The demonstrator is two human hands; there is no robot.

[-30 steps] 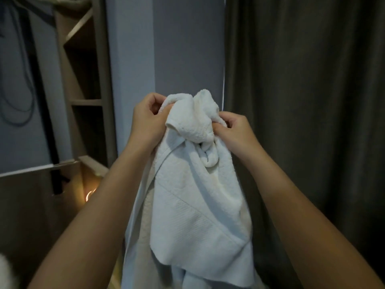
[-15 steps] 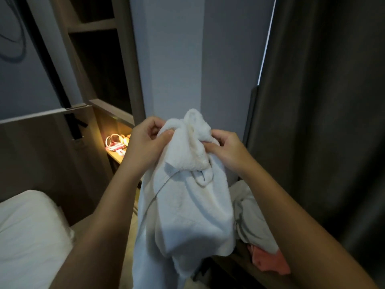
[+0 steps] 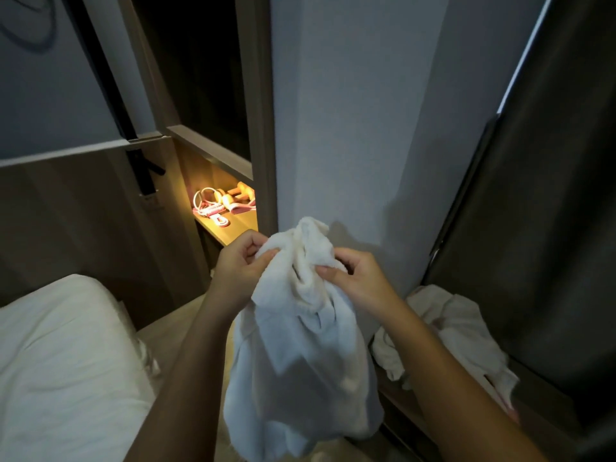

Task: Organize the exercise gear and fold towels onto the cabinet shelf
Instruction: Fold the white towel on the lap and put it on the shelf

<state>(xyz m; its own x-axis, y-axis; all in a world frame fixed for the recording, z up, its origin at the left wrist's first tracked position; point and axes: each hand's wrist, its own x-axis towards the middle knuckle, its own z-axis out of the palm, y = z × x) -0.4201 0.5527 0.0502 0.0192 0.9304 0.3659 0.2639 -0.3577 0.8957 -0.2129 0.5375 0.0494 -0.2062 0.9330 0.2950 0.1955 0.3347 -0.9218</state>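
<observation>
Dim grey wall [image 3: 350, 128] fills the middle of the head view, and to its left a wooden cabinet holds a lit shelf [image 3: 238, 228], the one bright spot and the handiest landmark. On that shelf, toward its back, lies the exercise gear [image 3: 221, 203]: pink and white loops and a pair of small dumbbell-like shapes, bunched together. Just below and to the right of the shelf a white towel [image 3: 300, 328] hangs in the air, crumpled at its top and drooping downward. The left hand [image 3: 240, 268] pinches the bunched top edge on the side nearer the shelf, fingers curled into the cloth; the right hand [image 3: 360, 278] grips the far side the same way, thumb and fingertips closed on a fold. Farther right of the shelf, low against a dark curtain [image 3: 550, 228], a second pale cloth heap [image 3: 456, 331] lies unfolded. Below and left of the shelf sits a white pillow [image 3: 60, 361]. The step in hand looks like finding the towel's corners before folding. Next, the hands would likely need to work apart along the edge until the cloth hangs flat, then fold it and set it on the shelf's free front part.
</observation>
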